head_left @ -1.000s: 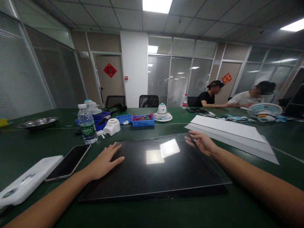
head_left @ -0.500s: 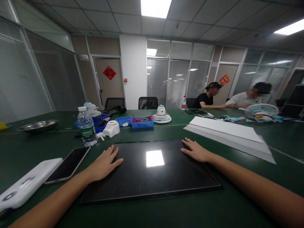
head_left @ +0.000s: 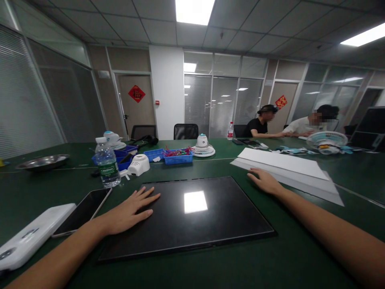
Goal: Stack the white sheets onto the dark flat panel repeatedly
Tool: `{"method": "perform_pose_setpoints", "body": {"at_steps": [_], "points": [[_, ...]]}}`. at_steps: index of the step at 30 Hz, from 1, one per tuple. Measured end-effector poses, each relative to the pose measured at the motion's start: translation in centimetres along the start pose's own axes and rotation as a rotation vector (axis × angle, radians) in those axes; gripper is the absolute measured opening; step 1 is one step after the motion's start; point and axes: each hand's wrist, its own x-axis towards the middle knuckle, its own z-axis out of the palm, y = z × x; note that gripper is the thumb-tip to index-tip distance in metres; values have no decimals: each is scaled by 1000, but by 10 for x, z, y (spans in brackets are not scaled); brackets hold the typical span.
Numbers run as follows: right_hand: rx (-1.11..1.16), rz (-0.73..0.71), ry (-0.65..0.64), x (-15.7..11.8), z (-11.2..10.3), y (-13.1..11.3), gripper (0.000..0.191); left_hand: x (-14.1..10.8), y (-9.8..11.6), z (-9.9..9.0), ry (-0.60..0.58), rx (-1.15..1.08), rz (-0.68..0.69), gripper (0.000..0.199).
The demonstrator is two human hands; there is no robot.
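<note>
A flat black display panel (head_left: 195, 224) lies face up on the green table, a ceiling light mirrored in its glossy surface. Over its left side rests my left hand (head_left: 130, 212), fingers spread and stretched toward the far left corner. My right hand (head_left: 264, 181) is off the panel, past its right edge and close to the white sheets (head_left: 285, 164); its fingers are extended and nothing is in them. Left of my left hand are a dark-screened phone (head_left: 86, 210) and a white device with round lenses (head_left: 33, 237).
A water bottle (head_left: 106, 164) stands at the left beside a white plastic housing (head_left: 139, 164). Blue trays (head_left: 179, 159) hold wires, near a white fan part (head_left: 203, 146). A metal dish (head_left: 43, 161) sits far left. Two people (head_left: 261, 126) sit at the far right near a fan cage (head_left: 327, 140).
My right hand has left the panel's far right corner and moved right, toward the white sheets. My left hand has stayed on the panel's left side, its fingers a little further inward.
</note>
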Motion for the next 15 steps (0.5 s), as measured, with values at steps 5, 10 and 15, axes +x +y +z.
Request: {"method": "perform_pose_setpoints", "body": {"at_steps": [5, 10, 15], "points": [[74, -185, -180, -5, 22, -39, 62, 0, -1, 0, 5, -22, -19, 66], [27, -201, -261, -7, 37, -64, 79, 2, 1, 1, 12, -24, -41, 67], [-41, -172, -233, -4, 32, -68, 80, 2, 2, 2, 45, 24, -35, 70]]}}
